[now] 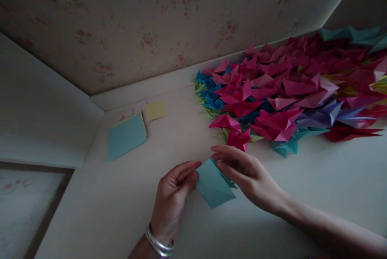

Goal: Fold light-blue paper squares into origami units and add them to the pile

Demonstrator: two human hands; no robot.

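Note:
A folded sheet of turquoise origami paper (214, 186) is held above the white tabletop, with layered flaps showing along its right side. My left hand (177, 194) pinches its upper left edge between thumb and fingers; silver bangles circle that wrist. At the paper's upper right edge, my right hand (246, 172) has its fingers bent around the flaps, and its thumb tip is hidden behind or among them. Just beyond my right fingertips lies a magenta folded paper piece (240, 140) at the near edge of a big pile.
The pile of folded paper pieces (281, 85), mostly pink with blue, green and purple, covers the right back. To the left lie a stack of turquoise sheets (127, 138) and a small yellow sheet (155, 110). Floral wallpaper (181, 25) rises behind.

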